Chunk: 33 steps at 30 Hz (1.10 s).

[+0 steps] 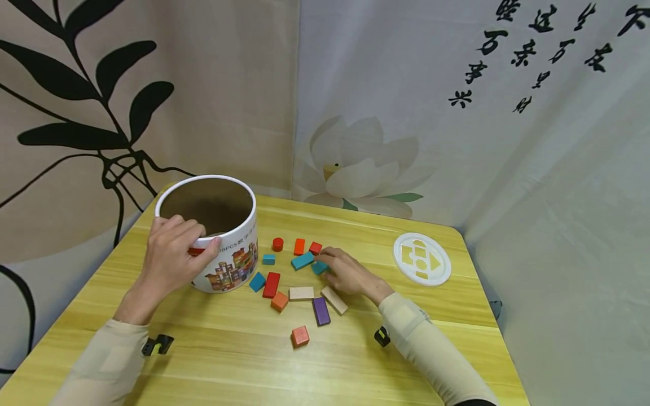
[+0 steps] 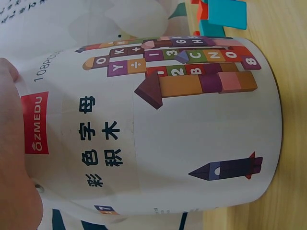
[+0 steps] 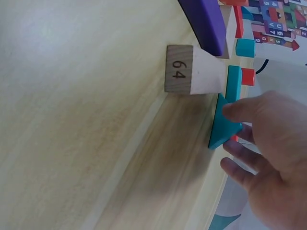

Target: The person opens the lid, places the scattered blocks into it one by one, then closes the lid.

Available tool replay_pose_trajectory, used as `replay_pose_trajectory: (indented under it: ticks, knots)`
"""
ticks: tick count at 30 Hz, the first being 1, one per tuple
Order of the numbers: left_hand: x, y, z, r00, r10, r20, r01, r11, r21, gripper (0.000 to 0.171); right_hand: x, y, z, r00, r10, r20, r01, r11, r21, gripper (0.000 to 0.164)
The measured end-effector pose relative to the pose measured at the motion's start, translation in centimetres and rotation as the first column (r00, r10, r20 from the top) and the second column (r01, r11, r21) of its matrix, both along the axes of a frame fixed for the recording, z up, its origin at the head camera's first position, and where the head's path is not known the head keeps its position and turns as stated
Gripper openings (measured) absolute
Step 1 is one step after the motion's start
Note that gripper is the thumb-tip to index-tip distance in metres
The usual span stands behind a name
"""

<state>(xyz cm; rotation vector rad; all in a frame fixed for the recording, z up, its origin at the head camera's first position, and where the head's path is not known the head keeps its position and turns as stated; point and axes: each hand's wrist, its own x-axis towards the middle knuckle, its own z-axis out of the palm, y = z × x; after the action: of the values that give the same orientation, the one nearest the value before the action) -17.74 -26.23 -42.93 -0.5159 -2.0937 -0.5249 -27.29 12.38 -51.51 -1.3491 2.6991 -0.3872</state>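
Note:
My left hand (image 1: 175,245) grips the near rim of a white round bucket (image 1: 236,259), its thumb outside and its fingers over the edge. Printed block pictures and lettering cover the bucket wall (image 2: 144,143) in the left wrist view. Over on the right, my right hand (image 1: 350,272) pinches a blue triangular block (image 3: 224,124) between thumb and fingertips, low over the table. Beside that block lies a blue rectangular block (image 1: 302,260). A red block (image 1: 315,248) sits just behind the fingers, and a plain wooden block (image 1: 334,300) lies nearer me, marked 64 on its end.
Several more blocks lie mid-table, among them a purple one (image 1: 321,311), a red one (image 1: 271,285), an orange one (image 1: 279,301) and a pinkish-red cube (image 1: 300,336). A white round lid with shaped cutouts (image 1: 422,279) lies at the right. Curtains hang behind the wooden table (image 1: 228,361).

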Motion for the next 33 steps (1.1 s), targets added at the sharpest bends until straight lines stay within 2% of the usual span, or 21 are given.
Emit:
replay_pose_trajectory:
  ticks: [6,12,16,21,26,33]
  knots:
    - [0.0,0.1,0.0,1.000,-0.001,0.002,0.001,1.000,0.001,0.040,-0.1,0.4,-0.1,0.999,-0.042,0.011,0.042,0.999,0.022,0.031]
    - [-0.1,0.1,-0.1,1.000,0.001,0.004,-0.001,1.000,0.002,0.040,-0.2,0.7,0.1,0.999,-0.051,0.019,0.051,0.998,0.031,0.032]
    - [-0.1,0.0,-0.2,1.000,0.002,0.001,-0.002,1.000,0.001,0.040,-0.3,0.6,0.8,0.999,-0.050,0.003,0.050,0.999,0.010,0.033]
    - [-0.1,0.0,-0.1,1.000,0.000,-0.001,0.000,1.000,0.000,0.041,-0.5,0.0,2.5,0.999,-0.052,-0.006,0.052,0.998,-0.042,0.031]
    - [-0.1,0.1,0.2,1.000,0.004,0.002,-0.004,1.000,0.000,0.041,-0.9,-1.1,4.6,0.998,-0.029,-0.061,0.022,0.993,-0.115,0.029]
    - [0.0,0.1,0.1,1.000,0.007,0.003,-0.007,1.000,-0.004,0.042,-1.0,-3.0,7.9,0.992,0.039,-0.119,-0.070,0.961,-0.269,0.029]
